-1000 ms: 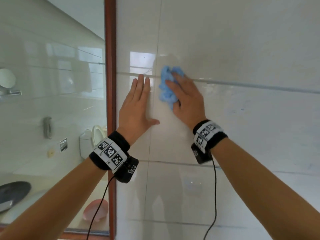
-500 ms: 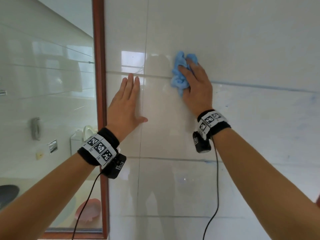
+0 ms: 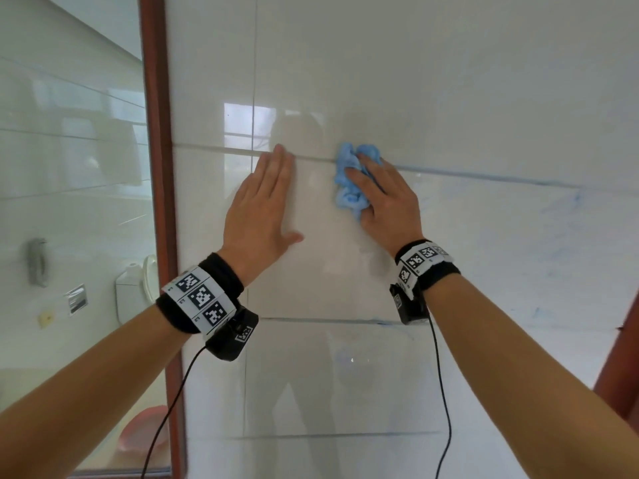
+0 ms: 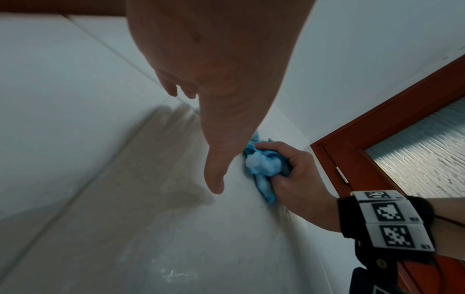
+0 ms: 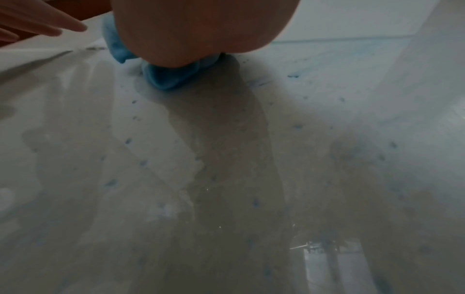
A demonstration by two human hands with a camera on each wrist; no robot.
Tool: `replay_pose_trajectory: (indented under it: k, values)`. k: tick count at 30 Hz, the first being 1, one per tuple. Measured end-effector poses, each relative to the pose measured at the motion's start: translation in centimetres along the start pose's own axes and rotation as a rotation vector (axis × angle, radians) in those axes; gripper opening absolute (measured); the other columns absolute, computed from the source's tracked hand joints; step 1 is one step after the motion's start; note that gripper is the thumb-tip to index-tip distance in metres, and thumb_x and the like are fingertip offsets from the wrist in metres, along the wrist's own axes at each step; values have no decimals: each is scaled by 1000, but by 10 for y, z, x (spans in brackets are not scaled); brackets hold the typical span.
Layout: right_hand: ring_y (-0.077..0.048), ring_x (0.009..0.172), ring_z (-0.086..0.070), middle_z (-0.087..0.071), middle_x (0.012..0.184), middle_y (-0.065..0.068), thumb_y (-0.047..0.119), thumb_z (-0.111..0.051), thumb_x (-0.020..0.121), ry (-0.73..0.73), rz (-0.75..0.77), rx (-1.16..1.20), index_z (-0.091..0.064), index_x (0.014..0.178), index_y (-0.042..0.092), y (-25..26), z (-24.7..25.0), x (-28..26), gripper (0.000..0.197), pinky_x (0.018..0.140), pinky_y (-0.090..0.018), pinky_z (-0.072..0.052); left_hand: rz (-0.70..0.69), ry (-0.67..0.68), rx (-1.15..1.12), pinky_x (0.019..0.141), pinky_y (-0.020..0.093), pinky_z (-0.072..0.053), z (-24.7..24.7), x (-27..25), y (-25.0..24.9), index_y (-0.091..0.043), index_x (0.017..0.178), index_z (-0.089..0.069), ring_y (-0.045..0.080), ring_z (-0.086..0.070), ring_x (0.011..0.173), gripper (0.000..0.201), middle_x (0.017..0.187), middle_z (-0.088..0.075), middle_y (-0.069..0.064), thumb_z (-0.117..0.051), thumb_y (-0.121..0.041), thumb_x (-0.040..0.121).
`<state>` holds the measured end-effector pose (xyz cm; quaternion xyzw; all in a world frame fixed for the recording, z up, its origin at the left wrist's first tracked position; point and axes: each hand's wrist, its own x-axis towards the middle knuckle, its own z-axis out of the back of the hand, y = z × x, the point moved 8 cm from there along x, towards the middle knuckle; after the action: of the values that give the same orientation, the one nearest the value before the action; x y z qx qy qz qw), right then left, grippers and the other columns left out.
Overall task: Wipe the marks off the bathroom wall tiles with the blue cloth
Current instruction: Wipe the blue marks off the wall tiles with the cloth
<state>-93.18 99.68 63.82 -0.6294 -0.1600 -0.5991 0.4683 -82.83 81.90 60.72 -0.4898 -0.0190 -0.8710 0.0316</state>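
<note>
Here the right hand (image 3: 383, 202) holds the bunched blue cloth (image 3: 351, 181) against the white wall tiles (image 3: 449, 98), right on a horizontal grout line. Its fingers curl over the wad and pinch it; the left wrist view (image 4: 289, 179) shows this best, with the thumb hooked over the top of the cloth (image 4: 263, 165) and folds bulging out at 9 o'clock of the knuckles. From the head view only the back of that hand and the cloth's left edge can be seen.

The left hand (image 3: 262, 209) lies flat on the tile at 9 o'clock of the cloth, near it but apart, fingers straight and together pointing to 12 o'clock, thumb spread toward 3 o'clock. It grips nothing. In its own wrist view the hand (image 4: 214, 79) fills the top of the picture.

The right wrist view shows what the others barely do: small blue specks (image 5: 293, 75) scattered over the glossy tile at 6 o'clock of the cloth (image 5: 163, 77), though the picture is dim and some may be reflections. The head view adds faint blue smears (image 3: 574, 198) at 3 o'clock of the right hand.

A red-brown wooden frame (image 3: 155, 167) runs upright at 9 o'clock of the left hand, with a glass pane (image 3: 69, 202) beyond it.
</note>
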Motion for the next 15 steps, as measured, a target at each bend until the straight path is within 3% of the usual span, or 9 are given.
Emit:
replay_pose_trajectory:
  k: [5,15]
  values:
    - [-40,122,-60,-63,138,-18,-2,-61,88,-19,26,22,-72,125,4,-4,6,2,39,105,-43,-51,-39,-1,-4,131,43,-17,-10,17,-26,-11,168,-4,26,-1,163,136,176,2,6,-93,-47,71]
    - [-34,108,-60,-68,126,-15,-3,-57,85,-101,94,55,-74,118,3,-40,31,-10,37,95,-38,-53,6,-45,-16,129,39,-17,-23,47,-51,-13,168,-8,27,-3,163,146,176,-5,4,-97,-52,59]
